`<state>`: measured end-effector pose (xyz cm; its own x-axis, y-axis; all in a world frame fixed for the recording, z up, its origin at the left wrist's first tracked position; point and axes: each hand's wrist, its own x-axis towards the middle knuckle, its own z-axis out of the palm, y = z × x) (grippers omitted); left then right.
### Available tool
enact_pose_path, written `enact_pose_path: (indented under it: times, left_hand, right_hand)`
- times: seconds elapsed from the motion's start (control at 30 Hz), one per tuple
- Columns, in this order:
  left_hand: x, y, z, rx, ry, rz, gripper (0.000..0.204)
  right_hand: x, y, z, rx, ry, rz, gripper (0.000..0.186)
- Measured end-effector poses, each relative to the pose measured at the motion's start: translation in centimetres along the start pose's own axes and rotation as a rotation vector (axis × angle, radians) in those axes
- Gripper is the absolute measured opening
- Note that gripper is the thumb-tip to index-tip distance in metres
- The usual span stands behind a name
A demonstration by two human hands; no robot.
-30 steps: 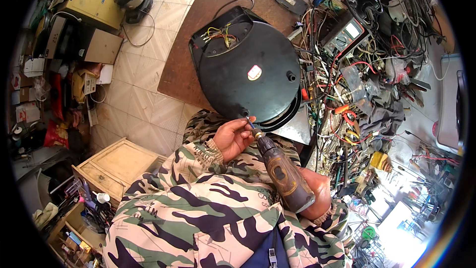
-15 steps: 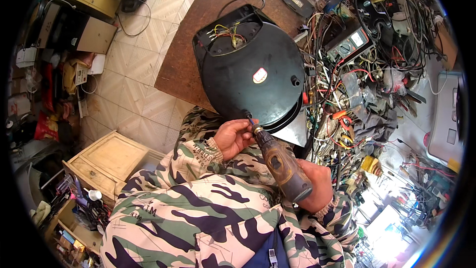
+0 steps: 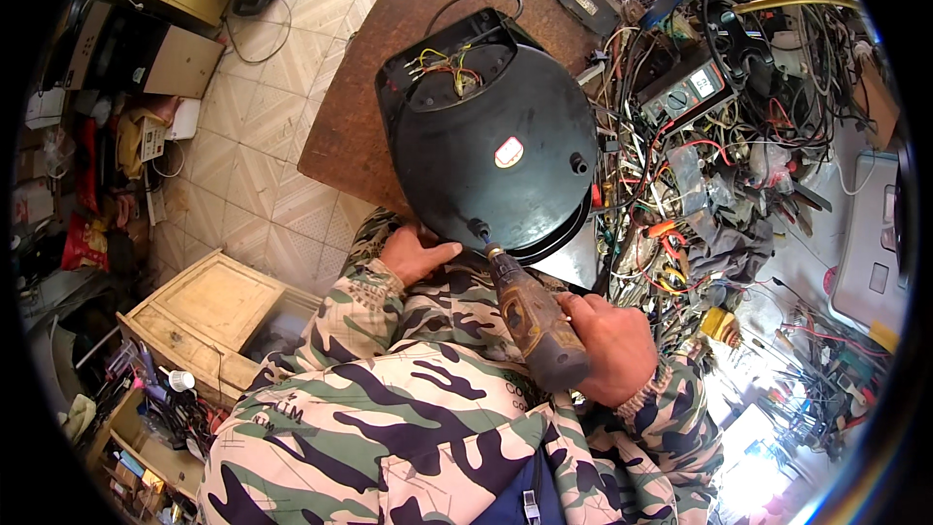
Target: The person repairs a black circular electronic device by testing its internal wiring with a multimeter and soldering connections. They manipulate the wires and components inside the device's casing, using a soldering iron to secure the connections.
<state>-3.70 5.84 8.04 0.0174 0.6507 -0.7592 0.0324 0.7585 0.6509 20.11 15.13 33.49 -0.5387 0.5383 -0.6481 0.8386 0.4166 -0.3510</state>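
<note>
A round black appliance (image 3: 457, 165), with stubby feet and an opened end section showing loose yellow and red wires (image 3: 452, 70), rests partly on the brown table and reaches over my lap. My right hand (image 3: 619, 345) is closed around a worn dark power screwdriver (image 3: 539, 316). Its bit points into the black foot (image 3: 479, 227) at the appliance's near edge. My left hand (image 3: 418, 255) grips the near left rim, thumb along the edge; the other fingers are mostly hidden beneath it.
The brown tabletop (image 3: 355, 126) carries a flat dark part (image 3: 583, 0) at its far end. To the right lies a heap of cables and tools with a multimeter (image 3: 685, 92). A wooden drawer unit (image 3: 209, 316) stands at the lower left, on a tiled floor (image 3: 258, 136).
My left hand has left the bit and moved left to the appliance's rim. The screwdriver's rear end has swung slightly left, and my right hand has shifted up along its body.
</note>
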Motion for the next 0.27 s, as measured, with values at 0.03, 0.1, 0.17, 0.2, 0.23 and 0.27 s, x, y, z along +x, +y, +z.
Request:
enact_pose_path:
  times: [0.03, 0.1, 0.17, 0.2, 0.23, 0.27]
  left_hand:
    - [0.2, -0.3, -0.2, -0.161, 0.005, 0.035, 0.059]
    - [1.2, -0.7, -0.4, -0.250, -0.004, 0.198, 0.062]
    - [1.6, -1.5, 0.0, -0.506, -0.056, 0.127, 0.064]
    - [1.7, -1.8, 0.0, -0.481, -0.047, 0.137, 0.065]
    - [1.8, -2.0, 0.0, -0.456, -0.039, 0.147, 0.065]
    - [1.8, -2.3, 0.0, -0.430, -0.029, 0.155, 0.066]
  right_hand:
    - [0.2, -0.1, -0.3, -0.055, -0.032, -0.007, 0.054]
    - [0.6, -0.3, -0.5, -0.061, -0.032, -0.023, 0.053]
    - [0.9, -0.4, -0.7, -0.081, -0.055, -0.024, 0.052]
    - [0.9, -0.4, -0.8, -0.098, -0.072, -0.017, 0.052]
    - [1.0, -0.3, -0.9, -0.116, -0.091, -0.011, 0.052]
    - [1.0, -0.4, -1.0, -0.117, -0.093, -0.011, 0.052]
